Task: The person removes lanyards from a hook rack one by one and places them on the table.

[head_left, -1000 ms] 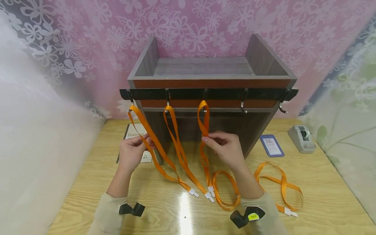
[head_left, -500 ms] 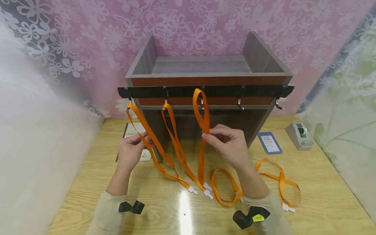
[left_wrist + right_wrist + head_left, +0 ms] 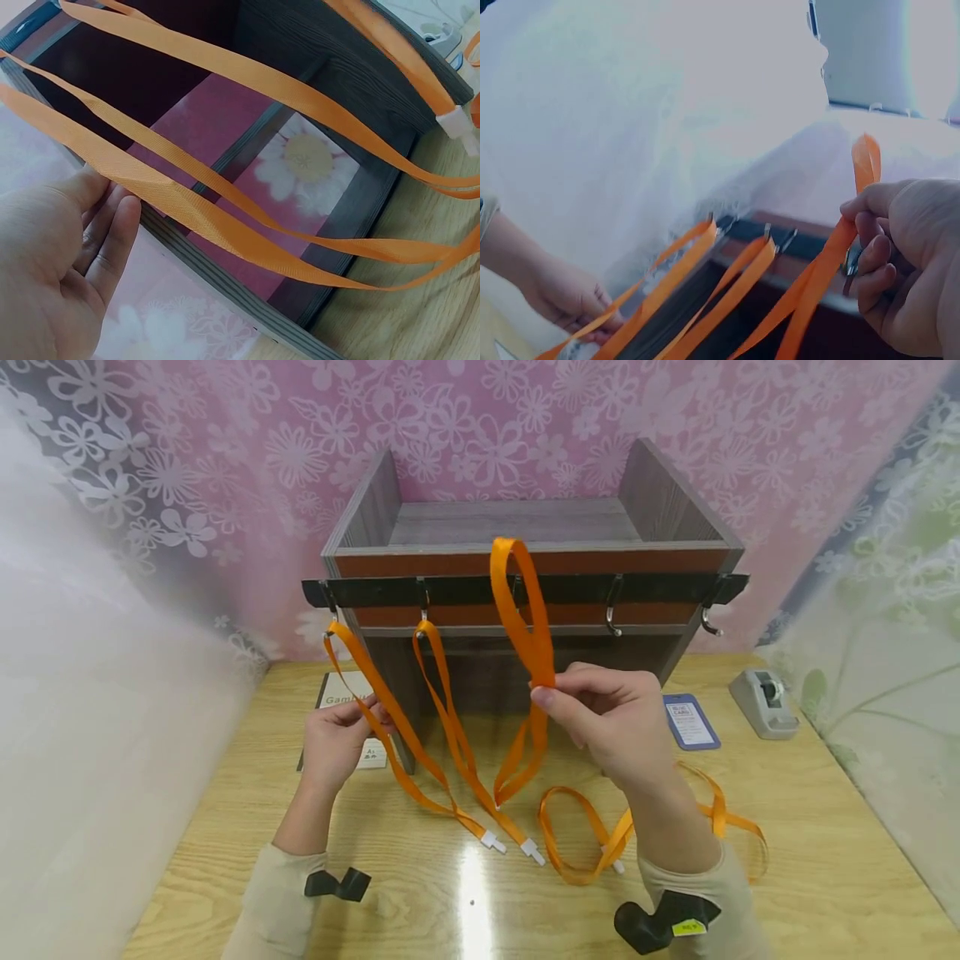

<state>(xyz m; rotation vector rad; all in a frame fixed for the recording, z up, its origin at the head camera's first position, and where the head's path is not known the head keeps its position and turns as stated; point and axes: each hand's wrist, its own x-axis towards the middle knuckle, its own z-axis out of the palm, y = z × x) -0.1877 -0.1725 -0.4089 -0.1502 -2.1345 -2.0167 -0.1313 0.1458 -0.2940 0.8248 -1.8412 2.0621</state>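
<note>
My right hand [image 3: 622,718] pinches an orange lanyard [image 3: 542,660] between thumb and index finger. Its upper loop stands up off the hook, in front of the black rail [image 3: 465,592]; its lower part hangs in a bend. A second orange lanyard [image 3: 390,702] hangs from the leftmost hook, its strap pinched at the fingertips of my left hand [image 3: 337,743]. Between the hands, another lanyard [image 3: 459,739] hangs from the second hook, its white clip [image 3: 532,850] near the tabletop. In the left wrist view, the left fingertips meet the strap [image 3: 161,187] from below.
The grey wooden shelf [image 3: 517,522] carries the hook rail; two hooks at right [image 3: 612,622] hold nothing. Loose orange lanyards [image 3: 547,835] lie on the table near my right forearm. A blue badge holder [image 3: 692,722], a tape dispenser [image 3: 765,702] and a booklet [image 3: 341,689] lie around the shelf.
The right hand has lifted its lanyard off the middle hook and drawn it toward me, slightly right. Its clip end has risen from the table area. The left hand has stayed nearly still.
</note>
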